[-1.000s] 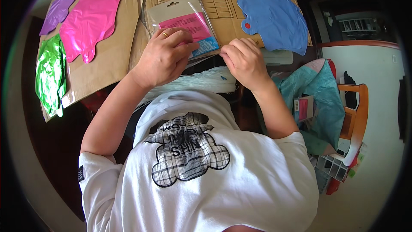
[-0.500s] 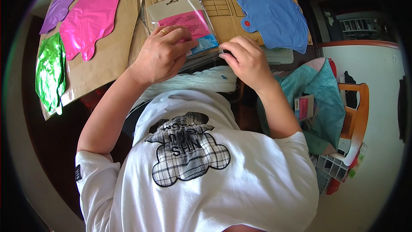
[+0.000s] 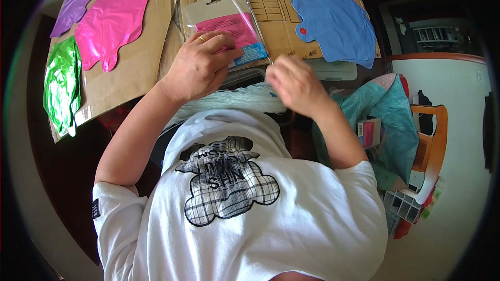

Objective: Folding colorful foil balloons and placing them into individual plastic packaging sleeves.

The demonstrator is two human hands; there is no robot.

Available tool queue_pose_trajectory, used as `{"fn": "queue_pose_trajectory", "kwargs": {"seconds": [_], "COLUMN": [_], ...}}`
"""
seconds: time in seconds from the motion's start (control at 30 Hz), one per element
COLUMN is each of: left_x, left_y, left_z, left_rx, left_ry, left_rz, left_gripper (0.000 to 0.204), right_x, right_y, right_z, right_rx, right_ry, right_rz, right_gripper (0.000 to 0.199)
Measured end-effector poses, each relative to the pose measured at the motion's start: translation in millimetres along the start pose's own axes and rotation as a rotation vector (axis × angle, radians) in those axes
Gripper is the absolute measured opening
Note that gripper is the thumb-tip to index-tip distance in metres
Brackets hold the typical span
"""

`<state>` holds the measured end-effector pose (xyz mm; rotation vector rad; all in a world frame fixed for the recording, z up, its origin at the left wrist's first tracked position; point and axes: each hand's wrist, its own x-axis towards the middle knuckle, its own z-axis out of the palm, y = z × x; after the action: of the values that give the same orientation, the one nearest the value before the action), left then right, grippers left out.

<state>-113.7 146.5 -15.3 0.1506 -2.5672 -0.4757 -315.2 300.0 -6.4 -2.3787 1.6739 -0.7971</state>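
A flat clear packet with a grey header card and a pink and blue printed insert (image 3: 225, 23) lies near the front edge of the cardboard. My left hand (image 3: 200, 65) is closed on its lower left part, fingers bent over the insert. A thin white stick (image 3: 245, 14) runs down the packet's right side, toward its lower right corner. Just beside that corner is my right hand (image 3: 296, 84), its fingers curled in and smeared by motion. Whether it pinches the packet's edge or anything else cannot be made out.
Flat foil balloons in pink (image 3: 117, 18), purple (image 3: 75, 8) and green (image 3: 62, 88) lie at the left of the cardboard (image 3: 133, 73). Blue ones (image 3: 336, 21) are at the right. White stringy bundle (image 3: 234, 99) hangs before me. A wooden chair (image 3: 437, 135) holds a teal cloth (image 3: 390, 109).
My right hand has shifted slightly down, away from the packet's lower right corner, and its fingers are now blurred. My left hand stays on the packet.
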Motion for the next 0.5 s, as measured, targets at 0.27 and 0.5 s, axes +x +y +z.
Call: {"fn": "queue_pose_trajectory", "kwargs": {"seconds": [0.27,0.5], "left_x": [-1.0,-11.9], "left_y": [-1.7,-6.7], "left_z": [-2.4,-11.6], "left_rx": [-0.006,-0.054], "left_ry": [-0.005,-0.036], "left_rz": [0.018,-0.060], "left_gripper": [0.035,0.030], "right_x": [-50.3,-38.1], "right_y": [-14.3,42.5], "right_z": [-2.7,35.4], "right_rx": [1.121,-0.443], "right_ry": [-0.621,-0.541], "right_rz": [0.508,1.002], "right_gripper": [0.004,0.019]}}
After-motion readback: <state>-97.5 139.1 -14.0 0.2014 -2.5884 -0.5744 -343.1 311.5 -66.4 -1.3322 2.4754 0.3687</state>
